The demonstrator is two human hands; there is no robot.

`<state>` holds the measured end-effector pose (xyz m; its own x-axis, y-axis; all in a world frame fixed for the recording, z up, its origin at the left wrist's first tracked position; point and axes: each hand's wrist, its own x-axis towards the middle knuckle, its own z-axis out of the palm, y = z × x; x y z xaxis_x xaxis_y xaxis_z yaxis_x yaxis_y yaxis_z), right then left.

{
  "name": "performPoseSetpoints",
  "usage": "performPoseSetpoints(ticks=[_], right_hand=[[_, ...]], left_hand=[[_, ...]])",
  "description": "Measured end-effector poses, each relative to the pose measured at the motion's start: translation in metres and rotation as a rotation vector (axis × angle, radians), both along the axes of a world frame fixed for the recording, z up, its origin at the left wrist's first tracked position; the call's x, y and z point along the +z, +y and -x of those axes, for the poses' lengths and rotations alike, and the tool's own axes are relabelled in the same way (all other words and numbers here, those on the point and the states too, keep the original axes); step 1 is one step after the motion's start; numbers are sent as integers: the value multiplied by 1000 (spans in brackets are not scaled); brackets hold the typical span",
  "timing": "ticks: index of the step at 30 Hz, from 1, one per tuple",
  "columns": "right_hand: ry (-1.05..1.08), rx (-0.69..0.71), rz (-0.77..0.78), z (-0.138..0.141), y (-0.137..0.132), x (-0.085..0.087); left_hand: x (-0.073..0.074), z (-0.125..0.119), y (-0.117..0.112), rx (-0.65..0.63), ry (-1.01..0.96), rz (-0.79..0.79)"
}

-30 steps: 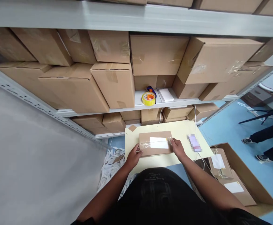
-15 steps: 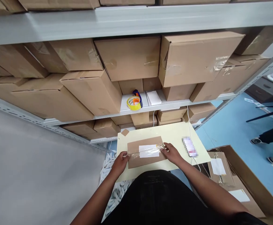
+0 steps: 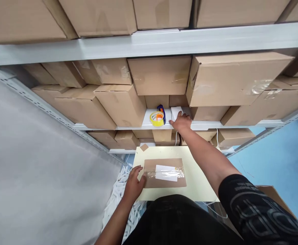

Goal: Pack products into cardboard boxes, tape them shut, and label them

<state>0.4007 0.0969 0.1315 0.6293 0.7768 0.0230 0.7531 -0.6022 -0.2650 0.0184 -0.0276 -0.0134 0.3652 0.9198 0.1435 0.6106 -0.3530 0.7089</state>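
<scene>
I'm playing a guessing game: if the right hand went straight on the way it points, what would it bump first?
Probably the white stack on the shelf. The right hand's fingertips look right at it, though touching or just above is hard to tell.

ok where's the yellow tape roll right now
In the head view, the yellow tape roll sits on the middle shelf, just left of the person's right hand.

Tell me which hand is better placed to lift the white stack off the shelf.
Right, probably: the right hand is at the white stack, while the left hand is down by the taped box.
</scene>
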Motion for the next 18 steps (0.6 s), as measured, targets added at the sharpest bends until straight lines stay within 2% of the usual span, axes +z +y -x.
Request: performPoseSetpoints(ticks=[3, 8, 14, 18], right_hand=[[-18, -70, 41, -2, 17, -6], [-70, -128, 28, -2, 18, -9], [-108, -119, -17, 0, 13, -10], [-124, -114, 14, -8, 14, -7]], left_hand=[[-8, 22, -4, 7, -20, 11], [-17, 50, 1, 13, -71, 68], [-17, 56, 19, -39, -106, 104], [-15, 53, 29, -76, -114, 89]])
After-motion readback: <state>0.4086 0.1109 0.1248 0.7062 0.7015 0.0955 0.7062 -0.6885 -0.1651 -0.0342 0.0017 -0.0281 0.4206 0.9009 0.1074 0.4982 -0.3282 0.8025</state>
